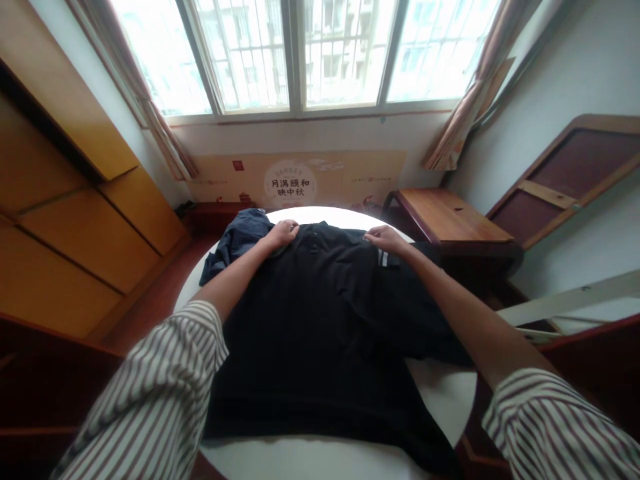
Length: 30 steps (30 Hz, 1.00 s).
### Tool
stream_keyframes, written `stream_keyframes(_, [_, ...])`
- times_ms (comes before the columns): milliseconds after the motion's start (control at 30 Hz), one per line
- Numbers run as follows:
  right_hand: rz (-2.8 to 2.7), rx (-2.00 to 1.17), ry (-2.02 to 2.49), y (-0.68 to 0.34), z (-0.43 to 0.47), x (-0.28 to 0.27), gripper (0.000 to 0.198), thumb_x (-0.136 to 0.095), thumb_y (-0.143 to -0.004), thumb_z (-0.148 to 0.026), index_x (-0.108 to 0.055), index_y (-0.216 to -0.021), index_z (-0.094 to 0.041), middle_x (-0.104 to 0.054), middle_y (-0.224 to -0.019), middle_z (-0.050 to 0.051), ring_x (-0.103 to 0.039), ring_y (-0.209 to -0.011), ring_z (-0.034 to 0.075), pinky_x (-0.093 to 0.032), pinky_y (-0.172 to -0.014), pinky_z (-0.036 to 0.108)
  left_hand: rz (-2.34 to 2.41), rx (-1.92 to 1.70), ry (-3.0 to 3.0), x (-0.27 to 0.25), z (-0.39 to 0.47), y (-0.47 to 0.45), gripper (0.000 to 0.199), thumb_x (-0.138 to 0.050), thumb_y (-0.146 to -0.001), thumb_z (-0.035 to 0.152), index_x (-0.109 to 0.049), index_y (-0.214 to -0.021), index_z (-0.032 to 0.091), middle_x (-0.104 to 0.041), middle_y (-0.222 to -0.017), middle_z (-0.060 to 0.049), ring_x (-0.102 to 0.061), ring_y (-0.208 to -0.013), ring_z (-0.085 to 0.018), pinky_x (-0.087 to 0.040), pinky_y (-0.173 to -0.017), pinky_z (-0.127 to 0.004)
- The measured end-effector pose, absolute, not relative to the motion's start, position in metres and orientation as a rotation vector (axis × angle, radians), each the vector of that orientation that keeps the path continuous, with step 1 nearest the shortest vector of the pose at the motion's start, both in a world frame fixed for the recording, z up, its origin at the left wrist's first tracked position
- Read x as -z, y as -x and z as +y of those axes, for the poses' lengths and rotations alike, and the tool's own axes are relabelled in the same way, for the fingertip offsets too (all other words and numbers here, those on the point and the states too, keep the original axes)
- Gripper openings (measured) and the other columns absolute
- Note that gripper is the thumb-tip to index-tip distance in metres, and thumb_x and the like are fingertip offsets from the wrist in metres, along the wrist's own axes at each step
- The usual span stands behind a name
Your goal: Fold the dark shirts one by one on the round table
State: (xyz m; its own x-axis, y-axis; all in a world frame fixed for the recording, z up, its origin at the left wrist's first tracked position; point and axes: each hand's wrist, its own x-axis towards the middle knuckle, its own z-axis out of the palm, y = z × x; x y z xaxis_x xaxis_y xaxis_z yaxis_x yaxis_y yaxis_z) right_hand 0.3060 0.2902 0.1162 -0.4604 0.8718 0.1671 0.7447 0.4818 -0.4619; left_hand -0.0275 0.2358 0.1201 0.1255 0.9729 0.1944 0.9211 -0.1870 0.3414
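Observation:
A black shirt [310, 333] with a buttoned placket lies spread over a round white table [300, 460], its collar toward the window and its hem toward me. My left hand [284, 233] is closed at the shirt's shoulder, left of the collar. On the other shoulder, my right hand [384, 238] pinches the cloth, just above a small pale striped mark on the chest. Beside my left hand a dark blue bundled garment [243, 237] rests at the table's far left. The right sleeve of the shirt hangs partly beyond the table's edge.
A wooden desk [450, 213] stands past the table at the right. Yellow-brown cabinets [90, 247] line the left wall. Barred windows [340, 53] with tied curtains [465, 120] are ahead, above a beige banner [350, 173]. A wooden-framed panel [570, 180] leans at the right wall.

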Motion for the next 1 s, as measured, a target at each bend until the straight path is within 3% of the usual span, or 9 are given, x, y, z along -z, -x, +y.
stream_keyframes(233, [-2.432,-0.276,1.333,-0.246,0.345,-0.09,0.031,-0.049,-0.092,-0.019,-0.074,-0.106,-0.007,-0.071,-0.112,0.017,-0.065,-0.101,0.024,-0.046,-0.093,0.029,1.99,-0.51,-2.28,-0.074,0.308,0.033,0.036,-0.07,-0.084,0.031,-0.063,-0.109,0.005,-0.067,-0.115,-0.022,-0.062,-0.108,-0.029,-0.046,-0.094,-0.036])
stream_keyframes(367, [-2.424,-0.277,1.33,-0.229,0.363,-0.075,0.034,-0.044,-0.095,-0.019,-0.072,-0.109,-0.006,-0.069,-0.116,0.02,-0.06,-0.113,0.028,-0.041,-0.102,0.035,1.851,-0.455,-2.411,-0.067,0.304,0.033,0.023,-0.064,-0.083,0.022,-0.065,-0.104,0.012,-0.067,-0.109,-0.015,-0.062,-0.105,-0.026,-0.046,-0.095,-0.036])
stream_keyframes(467, [-2.479,-0.348,1.229,-0.222,0.369,-0.076,0.037,-0.052,-0.092,-0.019,-0.065,-0.124,-0.008,-0.065,-0.126,0.019,-0.057,-0.118,0.026,-0.041,-0.104,0.034,1.578,-0.367,-2.709,-0.067,0.278,0.024,0.015,-0.057,-0.084,0.014,-0.065,-0.097,0.016,-0.066,-0.106,-0.012,-0.061,-0.105,-0.024,-0.043,-0.098,-0.037])
stream_keyframes(533, [-2.577,-0.457,1.151,-0.221,0.368,-0.082,0.05,-0.058,-0.086,-0.016,-0.057,-0.136,-0.01,-0.063,-0.129,0.016,-0.059,-0.116,0.024,-0.043,-0.101,0.031,1.331,-0.262,-2.93,-0.068,0.255,0.018,0.013,-0.053,-0.089,0.017,-0.065,-0.091,0.017,-0.067,-0.098,-0.011,-0.063,-0.096,-0.023,-0.046,-0.092,-0.037])
stream_keyframes(633, [-2.797,-0.53,1.09,-0.225,0.357,-0.095,0.058,-0.062,-0.078,-0.01,-0.058,-0.136,-0.015,-0.066,-0.126,0.012,-0.062,-0.11,0.023,-0.046,-0.095,0.029,1.171,-0.2,-3.023,-0.073,0.22,0.016,0.024,-0.05,-0.096,0.032,-0.065,-0.083,0.017,-0.065,-0.082,-0.009,-0.064,-0.078,-0.02,-0.049,-0.076,-0.032])
stream_keyframes(733, [-2.959,-0.291,0.996,-0.234,0.333,-0.104,0.051,-0.06,-0.073,-0.004,-0.067,-0.122,-0.017,-0.068,-0.12,0.012,-0.061,-0.113,0.028,-0.046,-0.094,0.032,1.259,-0.365,-2.984,-0.087,0.201,0.024,0.039,-0.04,-0.101,0.038,-0.063,-0.077,0.017,-0.064,-0.075,-0.008,-0.063,-0.072,-0.018,-0.048,-0.071,-0.029])
stream_keyframes(867, [-2.989,-0.097,1.037,-0.248,0.295,-0.105,0.063,-0.062,-0.076,-0.008,-0.054,-0.137,-0.015,-0.068,-0.118,0.018,-0.065,-0.105,0.03,-0.048,-0.084,0.033,1.51,-0.677,-2.846,-0.105,0.213,0.041,0.035,-0.04,-0.101,0.037,-0.066,-0.103,0.013,-0.068,-0.104,-0.014,-0.063,-0.101,-0.022,-0.045,-0.093,-0.035])
stream_keyframes(933, [-2.967,-0.192,1.13,-0.254,0.285,-0.103,0.072,-0.068,-0.079,-0.023,-0.043,-0.146,-0.013,-0.068,-0.116,0.019,-0.066,-0.102,0.03,-0.049,-0.082,0.032,1.586,-0.506,-2.774,-0.106,0.227,0.048,0.045,-0.053,-0.095,0.045,-0.06,-0.123,0.011,-0.065,-0.121,-0.018,-0.059,-0.115,-0.026,-0.04,-0.102,-0.038])
stream_keyframes(1000, [-2.936,-0.333,1.202,-0.258,0.282,-0.102,0.073,-0.069,-0.082,-0.041,-0.046,-0.144,-0.011,-0.068,-0.118,0.019,-0.065,-0.105,0.03,-0.05,-0.085,0.032,1.695,-0.215,-2.653,-0.103,0.238,0.052,0.067,-0.064,-0.085,0.054,-0.054,-0.132,0.009,-0.063,-0.126,-0.02,-0.059,-0.116,-0.03,-0.041,-0.1,-0.037])
